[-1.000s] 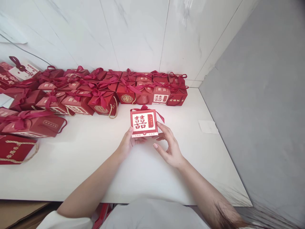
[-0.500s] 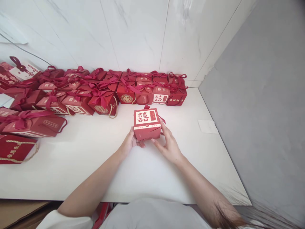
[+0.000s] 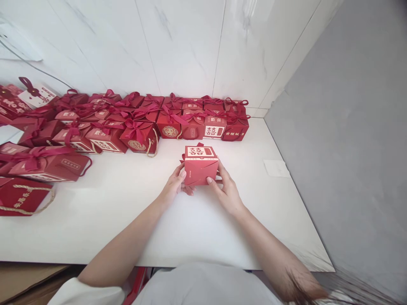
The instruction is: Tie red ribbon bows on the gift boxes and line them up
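Between my two hands is a red gift box (image 3: 199, 171), tilted so its plain red base with folded flaps faces me. A white panel with large red characters shows on its upper side, and a bit of dark red ribbon sticks out behind it. My left hand (image 3: 174, 184) grips the left side, thumb at the near edge and fingers partly hidden underneath. My right hand (image 3: 225, 188) holds the right side, its thumb pressed on the base near the lower corner. Other ribbon-tied gift boxes (image 3: 171, 127) stand in rows just beyond.
The white table (image 3: 203, 228) runs up to a marbled wall (image 3: 184, 46). A gift box with a rope handle (image 3: 25, 197) sits at the near left. On the right lies a small white slip (image 3: 276, 168), close to the table edge beside a grey wall (image 3: 356, 127).
The box has been tipped in my hands, so more of its base and less of the white panel faces me. It has also shifted slightly right.
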`<action>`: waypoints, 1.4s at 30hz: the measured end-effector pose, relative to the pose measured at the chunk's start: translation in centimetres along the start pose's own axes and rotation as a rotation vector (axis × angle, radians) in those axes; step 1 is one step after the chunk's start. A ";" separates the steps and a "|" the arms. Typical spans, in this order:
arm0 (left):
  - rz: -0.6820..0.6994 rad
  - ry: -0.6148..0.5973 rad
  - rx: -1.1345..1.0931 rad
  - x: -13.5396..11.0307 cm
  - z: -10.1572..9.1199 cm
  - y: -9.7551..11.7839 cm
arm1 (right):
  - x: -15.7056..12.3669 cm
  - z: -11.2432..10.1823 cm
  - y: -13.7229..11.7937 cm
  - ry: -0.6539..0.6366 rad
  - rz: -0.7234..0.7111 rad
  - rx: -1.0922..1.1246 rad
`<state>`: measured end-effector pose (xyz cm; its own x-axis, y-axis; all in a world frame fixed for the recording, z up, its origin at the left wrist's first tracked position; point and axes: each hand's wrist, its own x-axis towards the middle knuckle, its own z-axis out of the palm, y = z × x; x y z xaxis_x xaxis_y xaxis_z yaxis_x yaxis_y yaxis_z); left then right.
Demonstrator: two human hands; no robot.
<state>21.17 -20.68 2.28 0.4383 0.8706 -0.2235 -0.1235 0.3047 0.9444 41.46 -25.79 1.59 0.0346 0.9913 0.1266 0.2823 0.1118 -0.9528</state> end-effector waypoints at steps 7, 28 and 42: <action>0.033 0.087 0.029 0.2 -0.1 -0.3 | 0.0 0.1 -0.2 0.017 0.006 0.015; 0.155 0.004 -0.181 2.1 -0.6 -1.1 | 1.0 1.9 3.0 0.004 -0.237 -0.111; 0.130 0.069 -0.237 5.7 0.9 0.0 | 5.0 4.0 2.7 0.183 -0.191 -0.040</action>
<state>24.51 -16.06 1.22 0.3443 0.9301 -0.1279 -0.3829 0.2635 0.8854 38.57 -20.25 -1.40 0.1492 0.9233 0.3540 0.3377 0.2889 -0.8958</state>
